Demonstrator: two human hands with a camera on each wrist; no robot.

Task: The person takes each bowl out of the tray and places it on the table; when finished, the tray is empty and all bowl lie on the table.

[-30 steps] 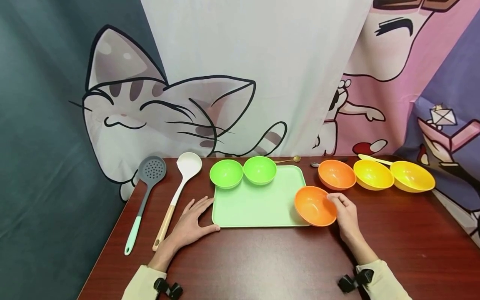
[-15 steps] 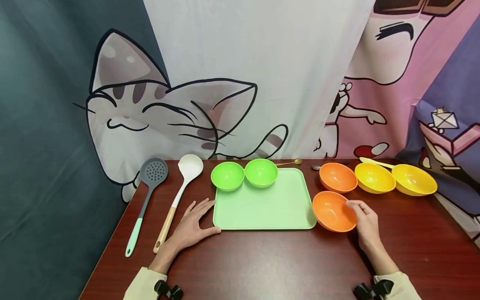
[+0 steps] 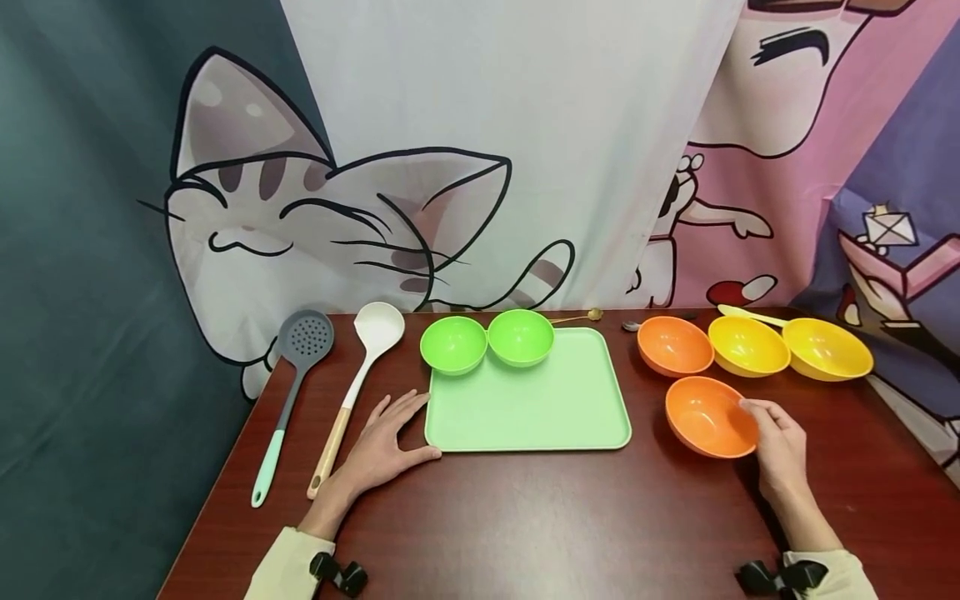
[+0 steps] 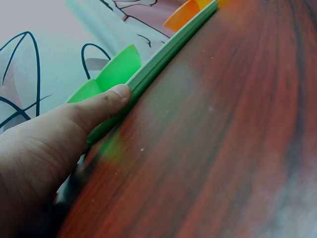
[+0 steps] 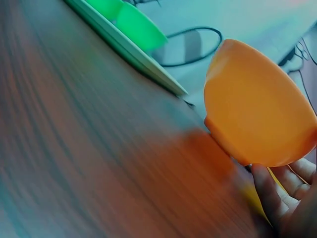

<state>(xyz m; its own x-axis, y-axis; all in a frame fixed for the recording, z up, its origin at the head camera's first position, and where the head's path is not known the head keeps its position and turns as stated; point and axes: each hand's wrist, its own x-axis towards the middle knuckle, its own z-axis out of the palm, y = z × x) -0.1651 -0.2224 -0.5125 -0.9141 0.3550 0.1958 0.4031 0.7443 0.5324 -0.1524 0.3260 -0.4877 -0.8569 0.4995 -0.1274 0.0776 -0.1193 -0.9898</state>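
My right hand [image 3: 780,446] pinches the rim of an orange bowl [image 3: 711,418], right of the light green tray [image 3: 528,417]. In the right wrist view the bowl [image 5: 260,106] is tilted above the table, thumb and fingers at its edge. At the tray's left end rests my left hand [image 3: 386,446], fingers spread and fairly straight. Its thumb touches the tray's front corner, as the left wrist view shows with the thumb [image 4: 116,96] against the rim. Two green bowls [image 3: 453,345] [image 3: 521,337] sit side by side along the tray's back edge.
Behind the held bowl stand another orange bowl [image 3: 675,346] and two yellow bowls [image 3: 748,347] [image 3: 827,349]. Small spoons [image 3: 592,315] and a yellow handle [image 3: 750,316] lie at the back. To the left are a slotted skimmer [image 3: 303,342] and a white ladle [image 3: 377,329].
My right hand has carried the orange bowl rightward, from over the tray's right front corner to beyond the tray. The left hand has stayed at the tray's left end.
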